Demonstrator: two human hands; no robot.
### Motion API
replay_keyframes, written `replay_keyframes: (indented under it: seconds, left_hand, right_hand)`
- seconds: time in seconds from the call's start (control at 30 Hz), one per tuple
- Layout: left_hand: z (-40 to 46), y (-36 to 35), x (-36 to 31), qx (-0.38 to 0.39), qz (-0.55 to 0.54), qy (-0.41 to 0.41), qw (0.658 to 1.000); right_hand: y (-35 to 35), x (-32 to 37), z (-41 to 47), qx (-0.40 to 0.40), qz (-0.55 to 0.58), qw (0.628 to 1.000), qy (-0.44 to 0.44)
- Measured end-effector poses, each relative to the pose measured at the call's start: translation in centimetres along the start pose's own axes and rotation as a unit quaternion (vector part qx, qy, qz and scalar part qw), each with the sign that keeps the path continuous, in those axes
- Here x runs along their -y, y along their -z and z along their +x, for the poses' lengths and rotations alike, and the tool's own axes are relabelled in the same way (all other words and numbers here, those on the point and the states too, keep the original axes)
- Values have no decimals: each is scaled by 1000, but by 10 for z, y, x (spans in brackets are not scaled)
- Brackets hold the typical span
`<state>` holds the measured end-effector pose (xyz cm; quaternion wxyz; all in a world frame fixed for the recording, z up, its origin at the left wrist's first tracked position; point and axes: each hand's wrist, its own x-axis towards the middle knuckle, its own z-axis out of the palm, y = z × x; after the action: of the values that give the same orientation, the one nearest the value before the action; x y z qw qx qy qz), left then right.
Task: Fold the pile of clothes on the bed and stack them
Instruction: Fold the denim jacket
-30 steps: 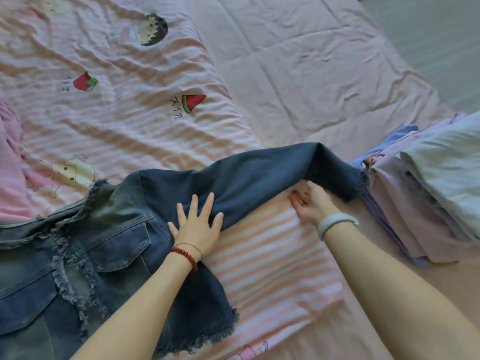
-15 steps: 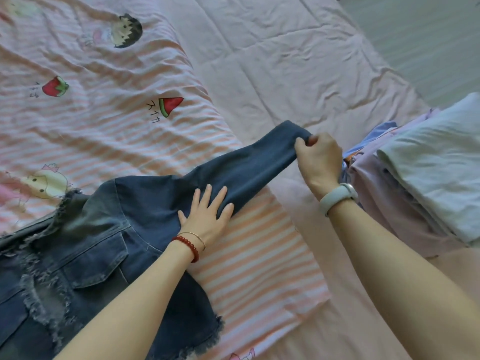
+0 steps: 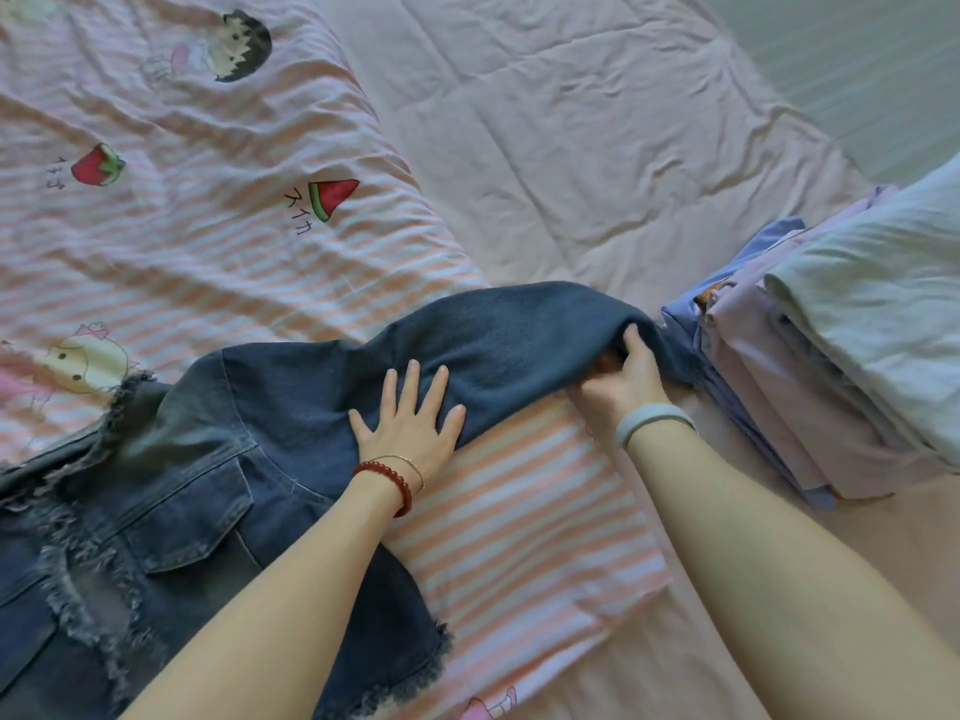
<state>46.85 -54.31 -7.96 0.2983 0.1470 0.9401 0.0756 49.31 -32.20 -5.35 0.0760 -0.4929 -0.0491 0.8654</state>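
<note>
Since half a second ago the sleeve end of the denim jacket (image 3: 291,459) has been lowered beside the folded stack (image 3: 841,366), gripped by the right hand (image 3: 621,379). The left hand (image 3: 410,418) is still pressed flat on the sleeve. Right fingertips are hidden under fabric.

Soft, even daylight; faint shadows under arms; no glare; slight overall softness; wide-angle bending at edges.

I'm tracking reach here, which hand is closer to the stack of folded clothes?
Right. The right hand grips the denim sleeve's end just beside the stack of folded clothes. The left hand lies flat on the sleeve, farther from the stack.
</note>
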Motion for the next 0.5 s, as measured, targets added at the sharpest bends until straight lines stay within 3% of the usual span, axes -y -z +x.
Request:
replay_keyframes:
  seconds: [0.1,0.17,0.23,0.3,0.33,0.4,0.47,0.5]
  left_hand:
    - [3,2,2,21,7,1,1000]
    - [3,6,2,34,-7,-5,999]
    - [0,15,2,23,-67,-19,997]
    - [-11,29,4,-33,-255,-9,966]
    - [-22,37,9,-63,-377,15,924]
    - [-54,54,28,-73,-600,75,793]
    - [-92,65,62,-66,-723,112,679]
    - [-111,68,82,-76,-754,120,641]
  right_hand:
    - [-11,2,-7,21,32,999,-7]
    - [-18,4,-13,-10,-60,994,93]
    - [-24,5,-22,-66,-223,940,248]
    - [-35,-3,-41,-66,-359,856,366]
    - [-41,-9,-53,-45,-401,819,408]
    - [-56,-27,-78,25,-451,754,478]
    - [-69,-59,-102,99,-484,701,515]
    - [-74,-81,-115,139,-506,674,520]
